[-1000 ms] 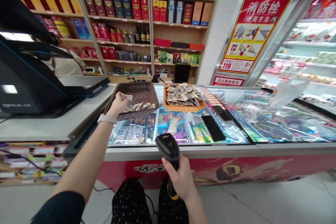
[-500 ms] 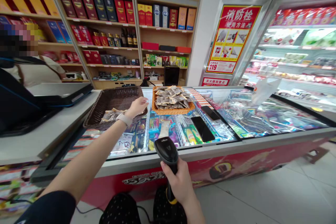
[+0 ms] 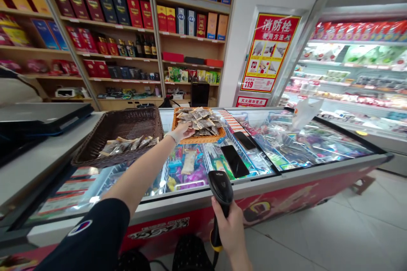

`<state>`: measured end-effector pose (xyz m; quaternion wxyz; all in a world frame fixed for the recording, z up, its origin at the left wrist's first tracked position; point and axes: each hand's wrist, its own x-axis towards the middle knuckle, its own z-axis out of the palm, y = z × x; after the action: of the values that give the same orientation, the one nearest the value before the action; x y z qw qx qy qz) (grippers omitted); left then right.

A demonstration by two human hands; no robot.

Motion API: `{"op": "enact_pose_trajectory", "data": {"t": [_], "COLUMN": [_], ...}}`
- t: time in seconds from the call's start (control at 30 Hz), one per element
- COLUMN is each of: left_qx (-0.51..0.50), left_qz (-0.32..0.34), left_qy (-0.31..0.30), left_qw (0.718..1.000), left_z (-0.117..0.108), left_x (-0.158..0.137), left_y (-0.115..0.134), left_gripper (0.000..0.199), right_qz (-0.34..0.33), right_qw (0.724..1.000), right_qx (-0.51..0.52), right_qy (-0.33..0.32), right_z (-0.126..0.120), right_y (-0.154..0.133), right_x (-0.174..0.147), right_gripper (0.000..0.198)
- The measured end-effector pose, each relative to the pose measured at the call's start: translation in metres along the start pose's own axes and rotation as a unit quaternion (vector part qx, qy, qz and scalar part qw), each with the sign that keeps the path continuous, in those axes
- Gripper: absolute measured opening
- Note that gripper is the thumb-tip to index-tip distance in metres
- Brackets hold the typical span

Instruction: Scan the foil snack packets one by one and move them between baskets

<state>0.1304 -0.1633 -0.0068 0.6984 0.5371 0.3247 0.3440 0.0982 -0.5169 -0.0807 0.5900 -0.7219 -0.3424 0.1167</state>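
My right hand (image 3: 229, 224) is wrapped round the grip of a black barcode scanner (image 3: 221, 186), held upright in front of the freezer. My left hand (image 3: 183, 131), with a pale band on the wrist, reaches to the left front side of an orange woven basket (image 3: 206, 139). Its fingers stretch out at the small flat packets (image 3: 200, 114) heaped there; no packet shows clearly in its grasp. Left of it stands a dark brown woven basket (image 3: 127, 120), with several similar packets (image 3: 127, 145) along its front side.
Both baskets stand on a glass-topped chest freezer (image 3: 254, 186). Two black phones (image 3: 234, 161) lie on the glass to the right. A white plastic bag (image 3: 305, 114) sits farther right. At the left is a counter (image 3: 38, 152) with a dark flat device; behind are stocked shelves (image 3: 117, 25).
My left hand has moved right, from the brown basket's edge to the packets in the orange basket. My view has shifted right; the scanner stays in my right hand.
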Motion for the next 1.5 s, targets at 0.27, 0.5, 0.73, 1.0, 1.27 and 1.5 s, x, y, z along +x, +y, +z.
{"op": "enact_pose_trajectory", "data": {"t": [0.27, 0.5, 0.73, 1.0, 1.27, 1.5], "left_qx": [-0.109, -0.079, -0.052, -0.021, -0.054, -0.087], "left_qz": [-0.003, 0.076, 0.092, 0.089, 0.092, 0.081], "left_qy": [-0.002, 0.082, 0.125, 0.137, 0.141, 0.148], "left_qw": [0.994, 0.991, 0.987, 0.986, 0.984, 0.982], "left_z": [-0.041, -0.085, -0.105, -0.113, -0.113, -0.110], "left_x": [-0.086, -0.165, -0.180, -0.184, -0.183, -0.186], "left_y": [-0.005, -0.047, -0.087, -0.107, -0.108, -0.106], "left_gripper": [0.022, 0.073, 0.059, 0.056, 0.048, 0.048], "right_qz": [-0.003, -0.037, -0.039, -0.013, -0.006, -0.003], "right_qw": [0.999, 0.996, 0.989, 0.975, 0.970, 0.975], "right_qx": [0.022, 0.028, -0.032, -0.141, -0.152, -0.132], "right_qy": [-0.035, -0.072, -0.138, -0.169, -0.188, -0.176], "right_z": [0.014, 0.037, 0.063, 0.076, 0.077, 0.077], "right_y": [-0.010, -0.035, -0.050, -0.048, -0.047, -0.045], "right_x": [0.003, -0.007, -0.022, -0.027, -0.028, -0.028], "right_gripper": [0.044, 0.041, 0.037, 0.048, 0.048, 0.047]}}
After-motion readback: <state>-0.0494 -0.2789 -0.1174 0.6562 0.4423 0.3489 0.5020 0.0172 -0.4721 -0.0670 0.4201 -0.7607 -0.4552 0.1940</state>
